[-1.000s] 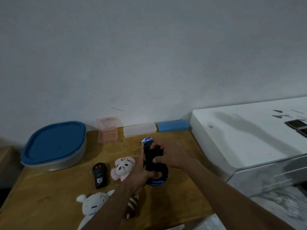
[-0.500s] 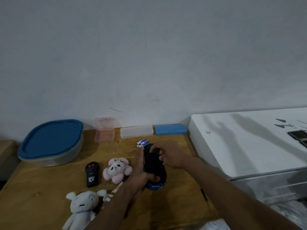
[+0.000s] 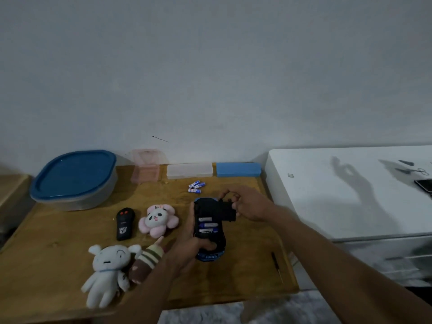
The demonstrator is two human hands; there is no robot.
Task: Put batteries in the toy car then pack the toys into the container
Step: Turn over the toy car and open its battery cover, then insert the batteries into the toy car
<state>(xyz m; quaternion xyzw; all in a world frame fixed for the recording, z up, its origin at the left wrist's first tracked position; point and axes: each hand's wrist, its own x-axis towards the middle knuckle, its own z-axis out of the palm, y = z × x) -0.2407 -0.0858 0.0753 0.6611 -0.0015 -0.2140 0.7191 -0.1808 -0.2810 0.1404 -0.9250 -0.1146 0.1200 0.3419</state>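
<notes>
Cradling an upturned blue-and-black plastic toy car (image 3: 210, 230) just above the wooden worktop (image 3: 58, 242), toward its right edge, the left hand (image 3: 187, 246) wraps the car's near end from the left, thumb across the underside. Its open battery bay shows three cylindrical blue-and-white batteries (image 3: 208, 226) lying side by side. The right hand (image 3: 247, 204) pinches a flat black battery cover (image 3: 225, 210), tilted up off the bay and touching the car's right side. Three loose blue-and-white batteries (image 3: 196, 186) lie on the worktop just beyond the car, toward the far edge. Along that far edge stand a translucent pink plastic box (image 3: 146, 168), a flat clear plastic case (image 3: 189, 170) and a flat blue plastic case (image 3: 238, 169); at the far left corner sits a large grey plastic container with a blue lid (image 3: 74, 178), closed. Left of the car lie a pink flower-shaped panda plush (image 3: 159, 219) and a black remote control with two red buttons (image 3: 125, 223). Near the front edge lies a white plush dog (image 3: 106, 267), touching a brown striped plush (image 3: 147, 259) partly hidden by the left forearm. A thin dark screwdriver (image 3: 277, 266) rests near the front right corner. Beside the worktop's right edge stands a white cabinet (image 3: 327, 195).
</notes>
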